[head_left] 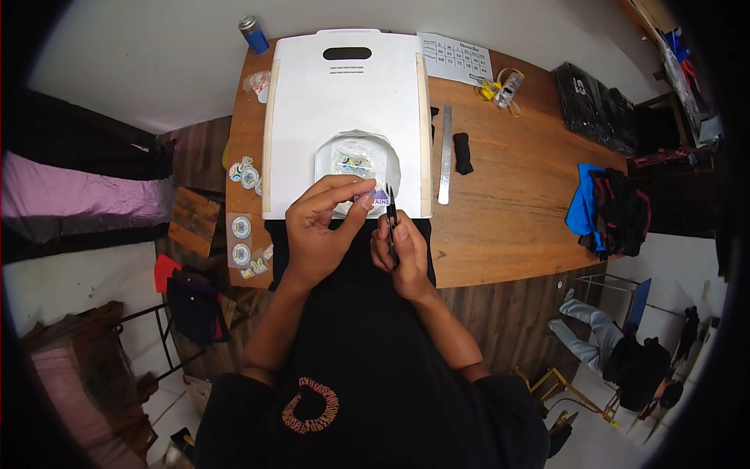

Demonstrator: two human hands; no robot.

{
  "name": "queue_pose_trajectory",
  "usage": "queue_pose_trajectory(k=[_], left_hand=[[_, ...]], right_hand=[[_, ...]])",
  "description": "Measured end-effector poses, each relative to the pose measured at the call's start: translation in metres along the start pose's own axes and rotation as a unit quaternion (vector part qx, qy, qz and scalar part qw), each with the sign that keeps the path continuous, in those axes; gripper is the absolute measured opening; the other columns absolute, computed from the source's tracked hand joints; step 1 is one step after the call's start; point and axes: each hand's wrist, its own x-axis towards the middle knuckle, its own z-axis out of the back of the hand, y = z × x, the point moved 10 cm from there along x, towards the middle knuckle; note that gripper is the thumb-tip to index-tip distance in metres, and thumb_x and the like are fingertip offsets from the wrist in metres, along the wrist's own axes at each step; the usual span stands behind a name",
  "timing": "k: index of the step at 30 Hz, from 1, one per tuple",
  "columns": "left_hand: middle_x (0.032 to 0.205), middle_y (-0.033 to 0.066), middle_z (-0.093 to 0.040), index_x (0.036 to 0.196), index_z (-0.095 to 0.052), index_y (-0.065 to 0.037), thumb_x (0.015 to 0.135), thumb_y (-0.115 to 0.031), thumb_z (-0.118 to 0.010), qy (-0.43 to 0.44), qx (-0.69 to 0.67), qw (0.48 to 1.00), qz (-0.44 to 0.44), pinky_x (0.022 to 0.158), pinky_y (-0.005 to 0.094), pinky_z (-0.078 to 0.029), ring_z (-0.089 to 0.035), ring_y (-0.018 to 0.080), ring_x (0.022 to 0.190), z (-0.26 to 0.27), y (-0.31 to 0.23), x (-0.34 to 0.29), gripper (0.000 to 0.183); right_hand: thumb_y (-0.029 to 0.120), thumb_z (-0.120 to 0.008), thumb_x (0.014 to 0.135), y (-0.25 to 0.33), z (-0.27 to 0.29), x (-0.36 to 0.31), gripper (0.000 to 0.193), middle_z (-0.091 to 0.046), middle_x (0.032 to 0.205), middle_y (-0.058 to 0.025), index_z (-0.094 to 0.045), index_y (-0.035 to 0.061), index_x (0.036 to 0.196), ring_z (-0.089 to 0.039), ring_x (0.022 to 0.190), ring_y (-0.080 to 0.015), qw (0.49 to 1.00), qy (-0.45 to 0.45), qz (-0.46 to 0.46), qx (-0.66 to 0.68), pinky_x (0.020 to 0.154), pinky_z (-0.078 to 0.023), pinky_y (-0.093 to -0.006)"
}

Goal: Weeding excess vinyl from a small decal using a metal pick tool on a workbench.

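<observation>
Nearest, black T-shirt with ring-shaped orange print. Beyond it, left hand, pinched together at thumb and forefinger tips on purple-and-white sticker, with loose curl in remaining fingers. At right, right hand, wrapped around slim black scissors, so judged from visible blade. Spread of blades: cannot tell.

Governing relation: purple-and-white sticker just right of left fingertips, far of right hand, over near end of white panel. Visible long axis roughly left to right, partly hidden by fingers; black scissors set near to far, roughly across that axis, just beside right end. Contact between blade and sticker: cannot confirm. Left hand nearer, being in direct hold.

Directly beyond, round dish with printed pieces in clear film. At left on wooden table, round stickers in clear backing. At right, steel ruler, laid near to far, beside rolled black cloth; well right, blue and black folded garments.

Farther right, yellow measuring tape and black plastic-wrapped bundle. Farthest, printed chart sheet right of panel, blue can left.
</observation>
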Motion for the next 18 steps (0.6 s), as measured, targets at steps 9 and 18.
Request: queue_pose_trajectory(k=[9, 18], left_hand=[[0.104, 0.0132, -0.062, 0.107, -0.066, 0.007, 0.084, 0.011, -0.062, 0.0, -0.001, 1.0, -0.005, 0.085, 0.0241, -0.05, -0.061, 0.0155, 0.096, -0.0007, -0.0013, 0.0012, 0.023], [0.105, 0.014, -0.062, 0.107, -0.065, 0.008, 0.084, 0.012, -0.061, 0.009, 0.015, 1.0, -0.006, 0.087, 0.0244, -0.051, -0.061, 0.0161, 0.097, -0.0008, -0.0015, 0.0008, 0.023]], right_hand=[[0.029, -0.033, 0.104, -0.0036, 0.0032, -0.0011, 0.029, -0.031, 0.057, 0.003, -0.043, 0.0035, 0.093, -0.025, 0.048, -0.005, 1.0, -0.009, -0.01, 0.015, 0.045, -0.025, -0.0205], [0.028, -0.033, 0.103, -0.0025, 0.0005, 0.0003, 0.028, -0.031, 0.057, 0.0029, -0.044, 0.004, 0.093, -0.025, 0.047, -0.005, 1.0, -0.002, -0.015, 0.015, 0.045, -0.026, -0.0205]])
